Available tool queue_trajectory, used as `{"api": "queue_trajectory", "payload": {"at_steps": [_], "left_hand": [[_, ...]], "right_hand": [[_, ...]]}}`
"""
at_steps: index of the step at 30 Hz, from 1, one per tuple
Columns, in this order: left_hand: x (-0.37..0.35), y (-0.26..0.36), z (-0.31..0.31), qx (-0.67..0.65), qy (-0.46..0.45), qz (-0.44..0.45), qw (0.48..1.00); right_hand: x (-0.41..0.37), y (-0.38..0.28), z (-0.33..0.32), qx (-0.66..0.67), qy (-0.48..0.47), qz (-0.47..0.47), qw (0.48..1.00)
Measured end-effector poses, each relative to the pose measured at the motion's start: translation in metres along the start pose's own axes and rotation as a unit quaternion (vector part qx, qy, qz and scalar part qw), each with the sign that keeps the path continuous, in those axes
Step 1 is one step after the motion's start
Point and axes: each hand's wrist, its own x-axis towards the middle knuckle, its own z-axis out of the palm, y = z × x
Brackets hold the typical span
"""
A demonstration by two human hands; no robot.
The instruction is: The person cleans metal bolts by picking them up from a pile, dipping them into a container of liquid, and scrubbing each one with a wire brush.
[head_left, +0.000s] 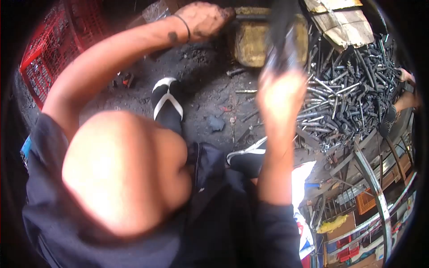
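1. Work area: dark, soiled ground (203,111) lies beneath the person. A red mesh crate (49,56) stands at the upper left of the view. Metal frames, an orange crate (366,203) and assorted goods occupy the lower right.
2. Right hand (283,89): clenched around the lower end of a dark tool (282,49). The tool points away from the person and is blurred; its exact type cannot be determined.
3. Tool position: in the view, the dark tool overlaps the right part of a worn yellowish block (252,42). Contact between the two cannot be confirmed.
4. Left hand (205,21): extended to the left of the yellowish block, fingers bent at the near end of a dark bar (252,18). Whether the fingers grip the bar cannot be told.
5. Bar position: crosswise over the far part of the yellowish block, left of the dark tool.
6. Adjacent stock: a heap of metal bolts (344,94) spreads right of the block. Torn cardboard (342,27) lies at its far edge.
7. Second person: a hand (405,76) and a shod foot (389,121) show at the heap's right side.
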Motion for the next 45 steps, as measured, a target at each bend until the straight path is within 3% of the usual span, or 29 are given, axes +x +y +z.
{"api": "queue_trajectory", "payload": {"at_steps": [2, 3, 4, 5, 6, 8, 9, 11, 13, 14, 15, 16, 17, 18, 20, 21, 23, 24, 25, 26, 27, 29, 32, 34, 36, 38, 41, 45], "left_hand": [[-0.003, 0.001, 0.014, -0.019, 0.026, 0.001, 0.999], [0.003, -0.013, 0.038, 0.020, 0.025, 0.036, 0.999], [0.003, -0.015, 0.028, 0.079, -0.068, 0.071, 0.992], [-0.005, 0.000, 0.015, 0.031, -0.024, 0.063, 0.997], [-0.012, 0.012, 0.006, -0.013, 0.024, 0.054, 0.998], [-0.007, 0.006, 0.017, 0.053, 0.047, 0.064, 0.995], [-0.007, 0.005, 0.018, 0.078, 0.048, 0.052, 0.994], [-0.009, 0.005, 0.025, 0.085, 0.062, 0.054, 0.993], [0.006, -0.009, 0.029, 0.071, 0.037, 0.031, 0.996], [0.011, -0.009, 0.032, 0.058, 0.027, 0.018, 0.998], [0.003, -0.015, 0.020, 0.128, 0.105, 0.123, 0.979], [0.006, -0.010, 0.013, 0.128, 0.083, 0.094, 0.984], [0.003, -0.002, 0.011, 0.123, 0.059, 0.063, 0.989], [-0.003, 0.005, 0.005, 0.120, 0.033, 0.029, 0.992], [-0.005, 0.003, 0.011, 0.108, 0.073, 0.029, 0.991], [-0.001, 0.000, 0.008, 0.124, 0.040, 0.026, 0.991], [-0.012, 0.013, 0.013, 0.109, 0.001, 0.024, 0.994], [-0.018, 0.013, 0.010, 0.090, 0.014, 0.015, 0.996], [-0.016, 0.003, -0.001, 0.082, 0.038, 0.007, 0.996], [-0.011, -0.008, -0.012, 0.079, 0.067, 0.000, 0.995], [-0.014, -0.020, -0.005, 0.037, 0.115, 0.005, 0.993], [-0.029, -0.016, -0.003, -0.100, 0.160, -0.026, 0.982], [-0.047, 0.012, -0.021, -0.206, 0.125, -0.114, 0.964], [-0.053, 0.019, -0.018, -0.225, 0.179, -0.077, 0.955], [-0.051, 0.017, -0.017, -0.221, 0.176, -0.054, 0.958], [-0.052, 0.021, -0.019, -0.220, 0.190, -0.047, 0.956], [-0.050, 0.023, -0.021, -0.190, 0.210, -0.035, 0.958], [-0.047, 0.024, -0.019, -0.130, 0.239, -0.027, 0.962]], "right_hand": [[-0.021, 0.003, 0.018, -0.104, -0.084, 0.052, 0.990], [0.008, 0.008, 0.037, -0.126, -0.054, -0.005, 0.991], [0.033, 0.011, 0.042, -0.153, -0.033, -0.064, 0.986], [0.037, -0.009, 0.023, 0.017, -0.003, 0.011, 1.000], [0.043, -0.008, 0.014, -0.032, -0.009, -0.032, 0.999], [0.053, -0.004, -0.003, -0.131, -0.007, -0.118, 0.984], [0.020, -0.015, -0.015, -0.070, -0.010, -0.021, 0.997], [-0.004, 0.009, 0.001, -0.086, -0.041, 0.079, 0.992], [0.028, 0.037, 0.027, -0.157, -0.025, -0.010, 0.987], [0.055, 0.018, 0.013, -0.119, -0.041, -0.018, 0.992], [0.071, 0.008, 0.002, -0.131, -0.046, -0.015, 0.990], [0.083, 0.005, -0.008, -0.145, -0.049, -0.014, 0.988], [0.073, 0.020, -0.005, -0.144, 0.000, -0.005, 0.990], [0.043, 0.016, -0.010, -0.121, 0.078, -0.072, 0.987], [0.012, 0.020, 0.009, -0.109, 0.032, -0.058, 0.992], [0.016, 0.025, 0.021, -0.109, 0.019, -0.064, 0.992], [0.067, 0.002, 0.008, -0.118, -0.121, 0.051, 0.984], [0.103, 0.005, 0.006, -0.122, -0.111, 0.115, 0.980], [0.144, 0.068, 0.012, -0.154, -0.014, -0.131, 0.979], [0.148, 0.047, -0.015, -0.126, 0.028, -0.123, 0.984], [0.115, 0.004, -0.046, -0.054, 0.063, -0.057, 0.995], [0.071, -0.022, -0.077, 0.083, 0.101, 0.068, 0.989], [0.029, 0.021, -0.070, 0.141, 0.127, 0.025, 0.981], [0.015, 0.048, -0.061, 0.159, 0.107, 0.046, 0.980], [0.003, 0.058, -0.055, 0.179, 0.095, 0.066, 0.977], [-0.003, 0.056, -0.056, 0.223, 0.080, 0.110, 0.965], [-0.003, 0.041, -0.055, 0.174, 0.113, 0.058, 0.977], [-0.015, 0.005, -0.048, 0.170, 0.026, 0.086, 0.981]]}}
